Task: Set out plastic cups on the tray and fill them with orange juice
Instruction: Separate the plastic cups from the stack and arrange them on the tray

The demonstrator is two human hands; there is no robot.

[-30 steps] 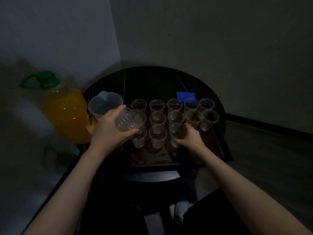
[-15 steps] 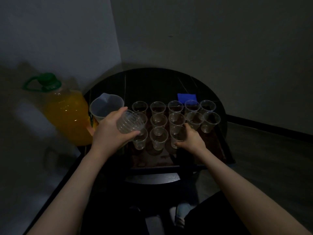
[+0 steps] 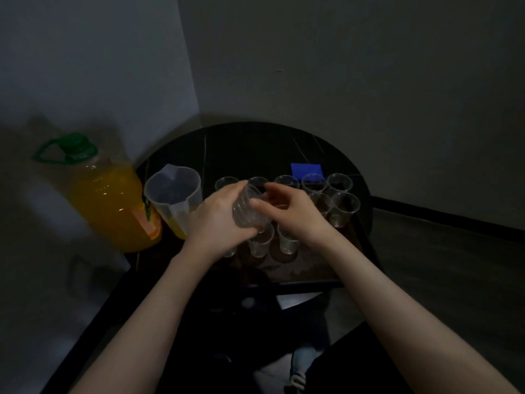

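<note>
My left hand [image 3: 216,223] grips a stack of clear plastic cups [image 3: 247,210], held tilted above the tray. My right hand [image 3: 292,214] has its fingers on the stack's open end, and I cannot tell whether it grips a cup. Under both hands, several empty clear cups stand in rows on the brown tray [image 3: 309,268]; one cup [image 3: 343,209] is at the right end of the middle row. The large bottle of orange juice [image 3: 105,200] with a green cap stands at the left, off the tray.
A translucent plastic jug [image 3: 174,194] stands between the bottle and the tray. A blue sponge-like pad [image 3: 306,168] lies on the round black table [image 3: 255,149] behind the cups. Walls meet in a corner behind the table.
My right hand has let go of a cup in the front row and risen to the stack. My left hand has moved the stack to the right, over the cups.
</note>
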